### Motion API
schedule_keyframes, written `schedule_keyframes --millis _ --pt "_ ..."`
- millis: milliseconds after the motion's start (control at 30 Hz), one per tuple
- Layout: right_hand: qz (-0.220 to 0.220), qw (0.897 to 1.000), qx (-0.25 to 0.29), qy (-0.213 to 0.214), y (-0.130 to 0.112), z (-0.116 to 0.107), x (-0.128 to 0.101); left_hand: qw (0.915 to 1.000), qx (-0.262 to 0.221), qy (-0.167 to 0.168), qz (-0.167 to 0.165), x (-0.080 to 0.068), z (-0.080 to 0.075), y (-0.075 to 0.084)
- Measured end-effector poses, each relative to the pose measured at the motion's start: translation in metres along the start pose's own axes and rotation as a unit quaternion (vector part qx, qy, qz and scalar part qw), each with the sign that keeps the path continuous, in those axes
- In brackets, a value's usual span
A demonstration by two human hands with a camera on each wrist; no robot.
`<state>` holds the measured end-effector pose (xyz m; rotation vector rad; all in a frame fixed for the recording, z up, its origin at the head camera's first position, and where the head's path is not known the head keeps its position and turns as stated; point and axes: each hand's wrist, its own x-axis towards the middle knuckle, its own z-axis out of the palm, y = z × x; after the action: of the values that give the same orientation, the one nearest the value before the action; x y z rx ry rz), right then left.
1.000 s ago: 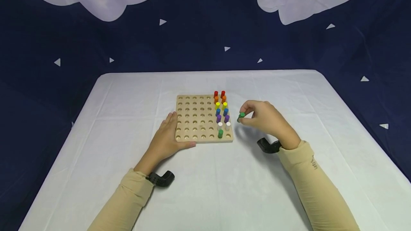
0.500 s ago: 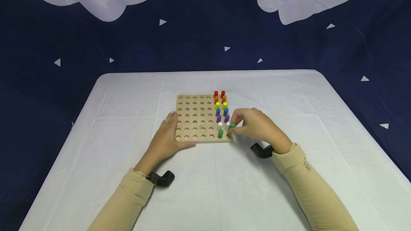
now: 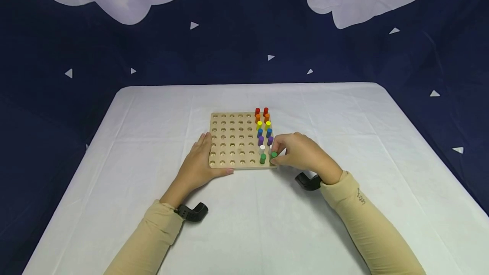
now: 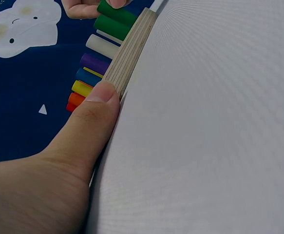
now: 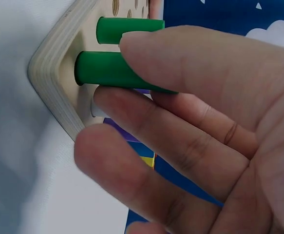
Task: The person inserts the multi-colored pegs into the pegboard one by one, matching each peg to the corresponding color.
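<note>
A pale wooden pegboard (image 3: 231, 141) with rows of round holes lies on the table. My left hand (image 3: 196, 162) rests against its left side, fingers straight, thumb along the near edge. At the near right corner my right hand (image 3: 302, 152) pinches a green peg (image 5: 107, 68) between thumb and fingers. That peg stands upright at the corner hole, its lower end meeting the board in the right wrist view. Beside it is a second green peg (image 3: 262, 159). Pairs of white (image 3: 262, 149), purple (image 3: 261, 141), blue (image 3: 260, 133), yellow (image 3: 259, 125), orange (image 3: 257, 118) and red pegs (image 3: 257, 111) stand behind.
White cloth covers the table (image 3: 172, 109). A dark blue backdrop (image 3: 237, 50) with white clouds and triangles hangs behind its far edge. Black camera mounts sit on the left wrist (image 3: 194, 212) and the right wrist (image 3: 307, 181). The board's left columns show bare holes.
My right hand has moved left and toward me, carrying the green peg from beside the board to the near right corner hole. The left hand has stayed in place.
</note>
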<state>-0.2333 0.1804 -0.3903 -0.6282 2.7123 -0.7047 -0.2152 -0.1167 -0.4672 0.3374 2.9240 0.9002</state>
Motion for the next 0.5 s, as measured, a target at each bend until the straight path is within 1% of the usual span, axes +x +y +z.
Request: schedule_keyframes --millis 267,500 --pt "-0.001 1.000 -0.001 -0.001 -0.0008 -0.0007 -0.0003 1.0000 0.000 -0.002 -0.002 -0.0005 -0.0008 0.0005" --pt "-0.006 1.000 -0.027 -0.004 0.0010 0.0020 0.0000 1.0000 0.000 -0.002 -0.003 -0.0006 -0.0005 0.0010"
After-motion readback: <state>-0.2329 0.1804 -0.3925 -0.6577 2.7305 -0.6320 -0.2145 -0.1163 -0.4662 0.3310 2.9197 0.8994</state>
